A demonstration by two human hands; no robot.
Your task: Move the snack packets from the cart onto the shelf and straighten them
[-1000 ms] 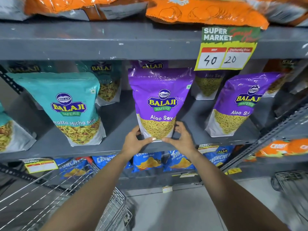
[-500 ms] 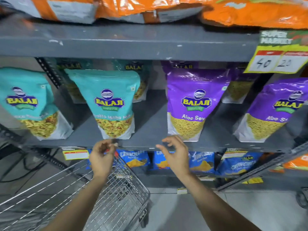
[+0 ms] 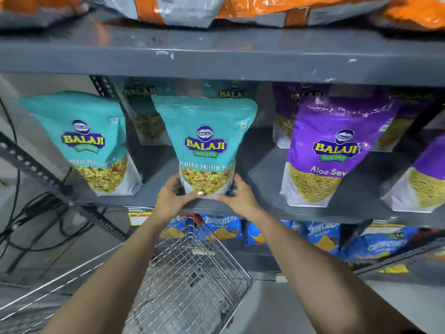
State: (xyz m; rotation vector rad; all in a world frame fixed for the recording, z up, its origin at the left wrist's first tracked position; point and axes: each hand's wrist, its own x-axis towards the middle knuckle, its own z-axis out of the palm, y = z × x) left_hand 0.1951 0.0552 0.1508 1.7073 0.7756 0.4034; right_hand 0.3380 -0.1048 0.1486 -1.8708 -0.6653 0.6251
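Teal glossy plastic snack pouch (image 3: 206,143), purple glossy plastic pouch (image 3: 334,145); grey matt painted metal shelf (image 3: 216,66), chipped; shiny wire-mesh steel cart (image 3: 192,280).

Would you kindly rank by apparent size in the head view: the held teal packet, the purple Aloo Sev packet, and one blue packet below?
1-2. Teal Khatta Mitha packet and purple Aloo Sev packet: alike, unranked.
3. Blue Crunchex packet: smallest, though partly hidden and on a lower shelf.

Dim, even indoor light leaves deep shadow under the grey shelf (image 3: 216,66) and behind the packets, white glare streaks the glossy purple packet (image 3: 337,131), edges bow with wide-angle distortion, and the orange bags (image 3: 265,8) are motion-blurred.
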